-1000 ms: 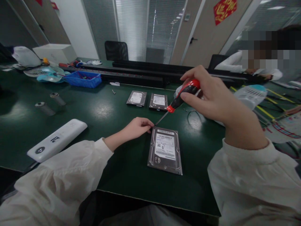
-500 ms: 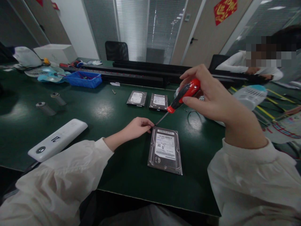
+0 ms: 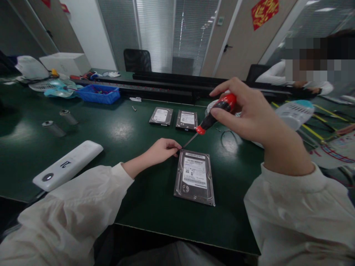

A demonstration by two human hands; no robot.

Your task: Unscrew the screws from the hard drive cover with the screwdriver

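A silver hard drive (image 3: 195, 177) lies label up on the green table (image 3: 133, 140), right in front of me. My right hand (image 3: 249, 114) is closed round the red and black handle of a screwdriver (image 3: 213, 116). The shaft slants down to the drive's far left corner. My left hand (image 3: 163, 149) rests at that same corner with its fingertips pinched by the screwdriver's tip; what they pinch is too small to make out.
Two more hard drives (image 3: 161, 115) (image 3: 187, 119) lie farther back. A white device (image 3: 68, 164) lies at the left, past it two metal cylinders (image 3: 52, 127) and a blue bin (image 3: 98, 93). A white and blue fan (image 3: 295, 111) sits at the right. Another person (image 3: 294, 77) sits behind it.
The fingers of my right hand have shifted slightly on the screwdriver handle. My left hand and the drive have stayed put.
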